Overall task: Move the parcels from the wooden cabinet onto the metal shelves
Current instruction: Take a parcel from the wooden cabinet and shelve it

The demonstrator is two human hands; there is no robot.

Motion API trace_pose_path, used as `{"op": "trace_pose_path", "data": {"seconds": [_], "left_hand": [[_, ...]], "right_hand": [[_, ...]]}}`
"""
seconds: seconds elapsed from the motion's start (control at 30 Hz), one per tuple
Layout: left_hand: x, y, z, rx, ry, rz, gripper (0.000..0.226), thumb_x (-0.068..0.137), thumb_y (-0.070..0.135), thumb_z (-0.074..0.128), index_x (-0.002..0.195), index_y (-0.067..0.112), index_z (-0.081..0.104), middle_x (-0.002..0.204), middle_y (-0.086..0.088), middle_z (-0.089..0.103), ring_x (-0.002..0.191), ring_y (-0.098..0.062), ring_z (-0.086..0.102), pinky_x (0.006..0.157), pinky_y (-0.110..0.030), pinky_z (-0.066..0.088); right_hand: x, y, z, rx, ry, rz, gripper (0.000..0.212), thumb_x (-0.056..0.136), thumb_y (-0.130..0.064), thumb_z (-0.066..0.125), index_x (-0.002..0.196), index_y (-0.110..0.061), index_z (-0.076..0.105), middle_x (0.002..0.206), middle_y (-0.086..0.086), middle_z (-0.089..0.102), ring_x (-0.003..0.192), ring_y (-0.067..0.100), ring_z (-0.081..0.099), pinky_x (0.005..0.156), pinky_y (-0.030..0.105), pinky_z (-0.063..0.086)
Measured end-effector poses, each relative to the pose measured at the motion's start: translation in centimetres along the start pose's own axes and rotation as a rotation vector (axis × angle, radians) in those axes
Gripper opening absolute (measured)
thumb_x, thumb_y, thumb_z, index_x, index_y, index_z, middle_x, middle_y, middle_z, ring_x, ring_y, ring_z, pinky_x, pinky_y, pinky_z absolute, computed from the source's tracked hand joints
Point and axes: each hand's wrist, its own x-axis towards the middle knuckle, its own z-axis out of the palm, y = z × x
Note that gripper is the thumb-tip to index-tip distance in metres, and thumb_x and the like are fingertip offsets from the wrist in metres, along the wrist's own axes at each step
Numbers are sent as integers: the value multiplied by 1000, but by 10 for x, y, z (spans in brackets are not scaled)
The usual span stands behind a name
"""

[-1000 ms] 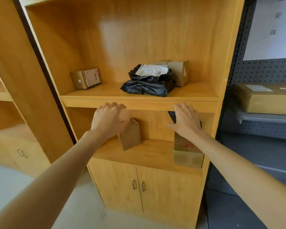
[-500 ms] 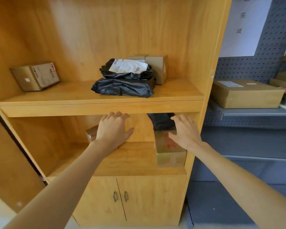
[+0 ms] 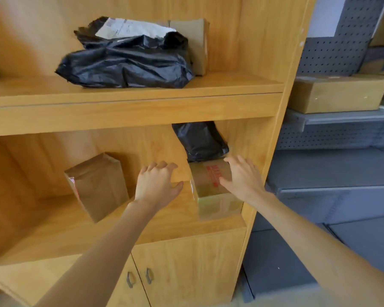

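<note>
Flanking the taped box [image 3: 211, 185] inside the wooden cabinet's [image 3: 273, 63] lower compartment, hands spread apart, fingers relaxed, gripping nothing.

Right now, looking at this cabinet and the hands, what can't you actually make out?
All from the head view:
- Label text on the upper black bag: blurred.
- Red print on the taped box: blurred, partly behind the right hand.
- Lower black bag: top hidden by the upper shelf board.
- Whether the left hand touches anything.
- Carton behind the upper bag: mostly covered.
</note>
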Motion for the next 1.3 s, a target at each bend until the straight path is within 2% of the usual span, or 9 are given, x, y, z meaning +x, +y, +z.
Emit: {"op": "trace_pose_path", "data": {"seconds": [0.3, 0.43, 0.57, 0.67, 0.73, 0.87, 1.03, 1.17, 1.3], "left_hand": [[37, 6, 140, -29, -44, 20, 51, 91, 51, 49, 135, 25, 48, 124, -1, 59, 115, -27, 52, 91, -36, 41], [59, 3, 181, -125, -73, -68, 54, 91, 55, 49, 134, 24, 50, 123, -4, 59, 113, -30, 53, 89, -37, 42], [76, 4, 213, -381, -125, -237, 59, 89, 62, 46, 133, 23, 49, 122, -2, 61, 106, -28, 58, 78, -35, 43], [87, 10, 229, -579, -222, -360, 69, 87, 66, 46, 138, 19, 43, 118, -4, 62, 108, -28, 58, 86, -37, 46], [93, 16, 235, -713, -288, -434, 76, 86, 66, 47, 142, 16, 37, 129, -9, 57, 117, -31, 52, 95, -40, 43], [105, 22, 242, -855, -386, -494, 79, 84, 66, 51, 141, 13, 36, 135, -9, 51, 119, -31, 51, 98, -40, 44], [113, 17, 246, -985, -398, -554, 75, 82, 59, 61, 135, 12, 39, 130, -6, 53, 114, -26, 54, 94, -36, 45], [111, 18, 246, -1069, -397, -588, 69, 86, 48, 64, 136, 11, 35, 129, -6, 52, 100, -19, 51, 81, -30, 41], [105, 19, 243, -1066, -384, -588, 68, 85, 47, 64, 136, 11, 36, 128, -6, 52, 99, -19, 50, 81, -30, 42]], "right_hand": [[25, 39, 113, 36, -25, 123, 56, 94, -46, 50, 140, -15, 40, 136, 8, 46, 123, 30, 42, 99, 41, 39], [47, 53, 145, 40, -40, 164, 58, 96, -50, 44, 142, -15, 38, 139, 10, 43, 125, 32, 40, 100, 43, 39], [66, 62, 163, 5, -49, 221, 59, 97, -52, 40, 140, -12, 38, 136, 16, 43, 121, 36, 41, 99, 43, 36], [76, 59, 171, 1, -93, 251, 59, 97, -52, 39, 139, -11, 37, 133, 18, 43, 120, 37, 41, 99, 44, 35], [82, 55, 173, -5, -120, 288, 59, 97, -53, 38, 137, -10, 37, 133, 20, 42, 120, 38, 40, 100, 45, 33], [93, 52, 172, 6, -140, 368, 61, 94, -56, 42, 132, -8, 40, 132, 22, 45, 122, 41, 38, 101, 46, 30], [100, 59, 180, 100, -139, 432, 77, 91, -60, 44, 139, 0, 36, 140, 23, 39, 131, 40, 30, 107, 43, 27], [104, 62, 186, 280, -228, 475, 89, 87, -63, 50, 144, 1, 27, 142, 19, 36, 126, 34, 42, 103, 42, 40], [102, 61, 183, 406, -247, 510, 95, 81, -61, 62, 144, -3, 22, 138, 14, 45, 123, 31, 48, 97, 40, 45]]}}
